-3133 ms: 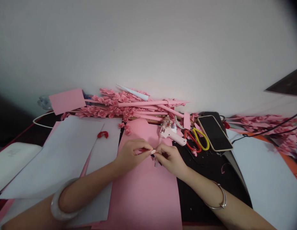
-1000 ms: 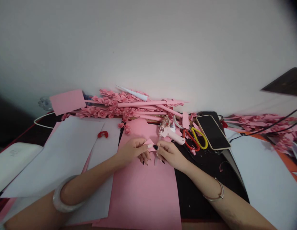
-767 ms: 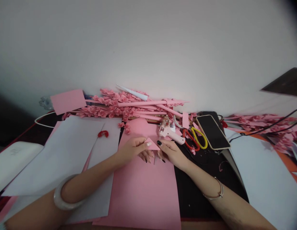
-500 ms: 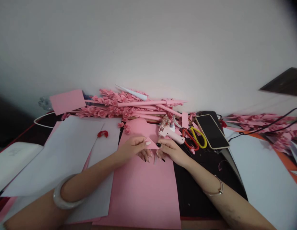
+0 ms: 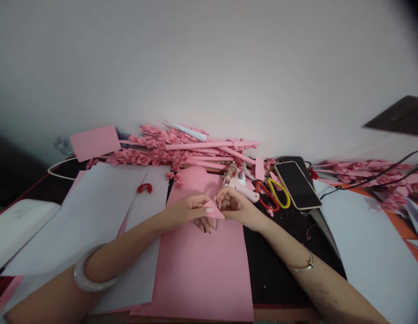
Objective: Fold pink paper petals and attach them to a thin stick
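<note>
Between my hands is a small folded pink paper triangle (image 5: 213,209), held above a large pink sheet (image 5: 202,270). My left hand (image 5: 189,211) pinches its left side, thumb on top and the other fingers beneath. My right hand (image 5: 236,208) has its fingers curled at the triangle's right edge, thumb and fingertips against the paper. A thin pale stick shows just below the triangle. Right behind my right hand lies a white glue gun (image 5: 242,189).
Red-handled scissors (image 5: 267,196), yellow handles (image 5: 279,192) and a phone (image 5: 298,185) lie to the right. Pink paper flowers (image 5: 144,156) line the wall. White sheets (image 5: 94,211) cover the left, another sheet (image 5: 367,243) the right. A red clip-like piece (image 5: 144,188) rests left.
The triangle has tilted, its right tip pointing lower. My right hand's fingers have lifted and curled in at its upper right edge; they were stretched beneath it before.
</note>
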Motion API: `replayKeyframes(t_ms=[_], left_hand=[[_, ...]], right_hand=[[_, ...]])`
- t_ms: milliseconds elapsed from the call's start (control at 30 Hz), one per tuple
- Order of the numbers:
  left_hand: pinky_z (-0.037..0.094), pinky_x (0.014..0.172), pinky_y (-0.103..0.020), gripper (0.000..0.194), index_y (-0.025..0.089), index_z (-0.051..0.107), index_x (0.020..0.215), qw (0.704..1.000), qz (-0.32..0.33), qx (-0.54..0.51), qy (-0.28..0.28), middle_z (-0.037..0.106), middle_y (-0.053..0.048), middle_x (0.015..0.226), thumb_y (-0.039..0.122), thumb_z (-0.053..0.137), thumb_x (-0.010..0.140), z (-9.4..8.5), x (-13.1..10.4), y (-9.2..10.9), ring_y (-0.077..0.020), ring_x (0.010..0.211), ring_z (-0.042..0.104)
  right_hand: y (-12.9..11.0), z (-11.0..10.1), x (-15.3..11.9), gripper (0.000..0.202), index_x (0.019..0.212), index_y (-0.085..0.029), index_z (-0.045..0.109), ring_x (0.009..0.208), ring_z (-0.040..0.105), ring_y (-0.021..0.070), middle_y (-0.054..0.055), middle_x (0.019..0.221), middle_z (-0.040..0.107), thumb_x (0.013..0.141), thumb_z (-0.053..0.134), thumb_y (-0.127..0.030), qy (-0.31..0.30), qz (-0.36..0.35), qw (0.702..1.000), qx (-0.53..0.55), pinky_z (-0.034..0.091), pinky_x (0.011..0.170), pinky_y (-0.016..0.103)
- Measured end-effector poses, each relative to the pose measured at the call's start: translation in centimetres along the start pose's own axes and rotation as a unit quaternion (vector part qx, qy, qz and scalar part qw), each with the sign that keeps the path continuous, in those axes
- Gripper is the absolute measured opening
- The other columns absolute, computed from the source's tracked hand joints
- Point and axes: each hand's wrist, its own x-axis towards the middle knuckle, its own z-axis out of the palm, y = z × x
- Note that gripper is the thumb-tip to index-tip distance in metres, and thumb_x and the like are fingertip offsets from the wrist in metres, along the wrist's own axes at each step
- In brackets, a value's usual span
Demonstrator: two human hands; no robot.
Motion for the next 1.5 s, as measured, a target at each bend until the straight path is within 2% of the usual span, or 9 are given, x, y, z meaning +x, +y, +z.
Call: replayKeyframes(t_ms=[133,300,533,700,900,967,1167,1500], left_hand=[[0.053,0.063,-0.028,0.018,0.017,0.051,0.087,1.0,-0.015,-0.012,-0.02,0.072,-0.006,0.078,0.034,0.054,0.084,0.1,-0.2,0.4,-0.0186,0.069,0.069],[0.053,0.066,-0.03,0.023,0.017,0.052,0.094,0.999,-0.037,-0.014,-0.027,0.072,-0.01,0.083,0.035,0.058,0.081,0.0,-0.1,0.3,-0.02,0.072,0.07],[0.053,0.073,-0.032,0.023,0.017,0.051,0.1,0.999,-0.023,0.016,-0.02,0.072,-0.011,0.088,0.031,0.057,0.083,-0.1,-0.2,0.0,-0.0201,0.082,0.069],[0.053,0.073,-0.033,0.028,0.017,0.048,0.104,1.0,-0.021,0.002,-0.021,0.072,-0.011,0.089,0.03,0.06,0.081,-0.2,0.0,-0.3,-0.0215,0.086,0.069],[0.052,0.073,-0.034,0.036,0.02,0.041,0.11,0.999,-0.016,-0.025,-0.016,0.071,-0.01,0.089,0.028,0.06,0.081,0.1,-0.1,-0.4,-0.0225,0.086,0.069],[0.052,0.072,-0.033,0.043,0.022,0.039,0.117,0.999,-0.004,-0.033,-0.01,0.07,-0.009,0.092,0.028,0.061,0.08,0.3,-0.1,-0.4,-0.0224,0.086,0.069],[0.052,0.073,-0.033,0.068,0.027,0.03,0.134,1.0,-0.004,-0.026,-0.012,0.07,-0.007,0.089,0.027,0.065,0.076,0.6,-0.1,-0.2,-0.0209,0.084,0.068],[0.051,0.072,-0.032,0.066,0.027,0.029,0.136,0.999,-0.005,-0.023,-0.023,0.071,-0.008,0.091,0.027,0.063,0.079,0.5,0.0,-0.7,-0.0201,0.083,0.068]], right_hand=[[-0.1,-0.3,-0.2,0.019,0.088,-0.016,0.063,0.068,0.048,0.0097,0.0,0.081,0.052,0.071,0.071,-0.019,-0.033,-0.002,0.997,-0.064,0.042,0.061,0.023],[-0.4,-0.1,-0.1,0.013,0.078,-0.015,0.066,0.074,0.053,0.0128,0.001,0.08,0.055,0.07,0.073,-0.022,-0.048,-0.022,0.996,-0.066,0.044,0.069,0.027],[0.0,0.1,-0.1,0.018,0.069,-0.015,0.062,0.064,0.047,0.0104,0.0,0.075,0.05,0.076,0.067,-0.031,0.013,-0.027,0.994,-0.107,0.037,0.06,0.024],[-0.2,0.7,-0.1,0.021,0.068,-0.016,0.059,0.072,0.048,0.0137,0.001,0.079,0.048,0.077,0.065,-0.034,0.049,-0.042,0.986,-0.154,0.038,0.068,0.027],[-0.4,1.6,-0.2,0.024,0.062,-0.017,0.049,0.077,0.047,0.0155,0.003,0.082,0.047,0.082,0.058,-0.028,0.085,-0.065,0.969,-0.223,0.037,0.072,0.03],[-0.2,1.8,-0.3,0.024,0.063,-0.018,0.047,0.074,0.047,0.015,0.003,0.079,0.049,0.083,0.056,-0.027,0.088,-0.062,0.97,-0.219,0.038,0.069,0.029],[0.1,2.2,-0.4,0.025,0.064,-0.018,0.044,0.053,0.041,0.0103,-0.003,0.06,0.046,0.08,0.058,-0.031,0.099,0.028,0.983,-0.155,0.034,0.052,0.025],[-0.1,2.5,-0.3,0.028,0.062,-0.019,0.043,0.049,0.04,0.0089,-0.005,0.055,0.044,0.075,0.063,-0.032,0.126,0.036,0.984,-0.121,0.031,0.048,0.024]])
